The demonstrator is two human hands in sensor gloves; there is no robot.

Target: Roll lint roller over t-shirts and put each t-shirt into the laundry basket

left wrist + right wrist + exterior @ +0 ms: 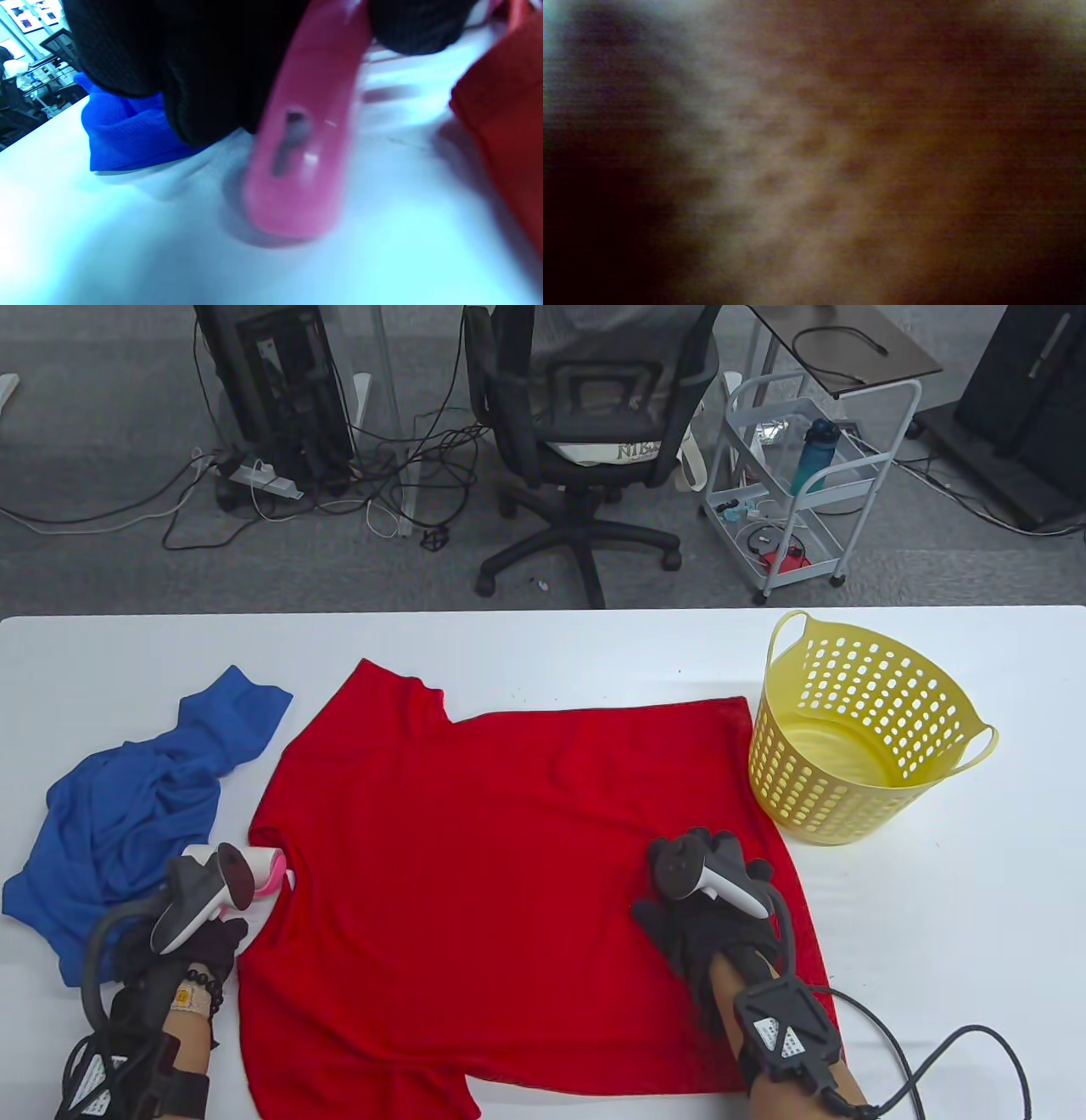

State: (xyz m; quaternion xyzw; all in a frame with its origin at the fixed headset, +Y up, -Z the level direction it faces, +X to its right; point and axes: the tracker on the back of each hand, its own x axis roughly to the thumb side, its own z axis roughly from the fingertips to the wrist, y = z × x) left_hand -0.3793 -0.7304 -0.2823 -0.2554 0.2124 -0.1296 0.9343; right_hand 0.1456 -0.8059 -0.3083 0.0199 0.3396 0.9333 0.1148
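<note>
Neither t-shirt is in the basket yet, so by my reckoning the task is near its beginning, with both shirts to be rolled and put away. At the far left of the worktop (526,645) the blue t-shirt (127,806) lies in a crumpled heap, one sleeve thrown up toward the far edge, apparently untouched. Just beside it, the left hand (199,937) is curled round the pink handle of the lint roller (259,875); the left wrist view shows gloved fingers (203,76) wrapped about that handle, its end hanging just over the white surface. The roller's head sits at the left edge of the red t-shirt (475,857), touching or nearly touching the cloth by the sleeve. I cannot tell which. The red shirt is spread fairly flat across the middle, neck to the left and hem to the right, with light wrinkles and one lower corner folded. On its right part the right hand (700,899) rests with fingers flat and spread, pressing the cloth down; its wrist view is too blurred to help. At the far right the yellow laundry basket (857,814) stands upright and holds nothing, its wall just touching the shirt's hem.
</note>
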